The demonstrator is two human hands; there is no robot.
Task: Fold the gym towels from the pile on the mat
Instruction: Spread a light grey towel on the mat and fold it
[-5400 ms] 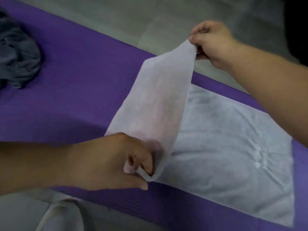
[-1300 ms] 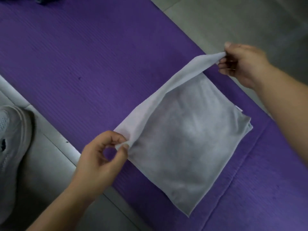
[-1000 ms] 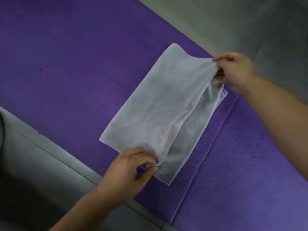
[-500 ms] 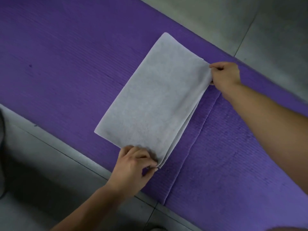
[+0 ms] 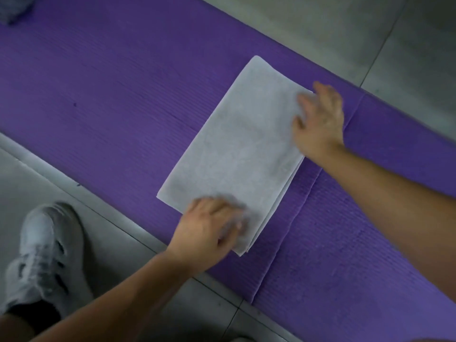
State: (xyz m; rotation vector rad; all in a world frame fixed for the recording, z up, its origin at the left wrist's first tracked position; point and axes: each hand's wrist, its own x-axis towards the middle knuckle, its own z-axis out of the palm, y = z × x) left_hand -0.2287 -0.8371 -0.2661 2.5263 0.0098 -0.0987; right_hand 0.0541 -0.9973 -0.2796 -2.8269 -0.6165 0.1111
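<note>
- The purple mat (image 5: 111,95) runs slantwise across the grey tiled floor (image 5: 308,25) and carries everything that matters here.
- The pale towel (image 5: 241,149) lies flat on the mat, folded into a long rectangle. Its stacked edges show along the right side, a little staggered toward the near corner.
- The right hand (image 5: 320,122) is spread wide, fingers straight, flat on the towel's far right corner and gripping nothing.
- The left hand (image 5: 207,228) lies palm-down on the near end with its fingers loosely bent over the cloth. It is blurred, but I see no pinch.
- This looks like the smoothing step. It would go best with one palm anchoring while the other sweeps from the middle out to the stacked edges, so the layers square up rather than creep.
- A white shoe (image 5: 47,250) stands on the floor beside the mat.
- A scrap of the grey pile (image 5: 12,6) shows at the far left corner, so more towels seem to be waiting.
</note>
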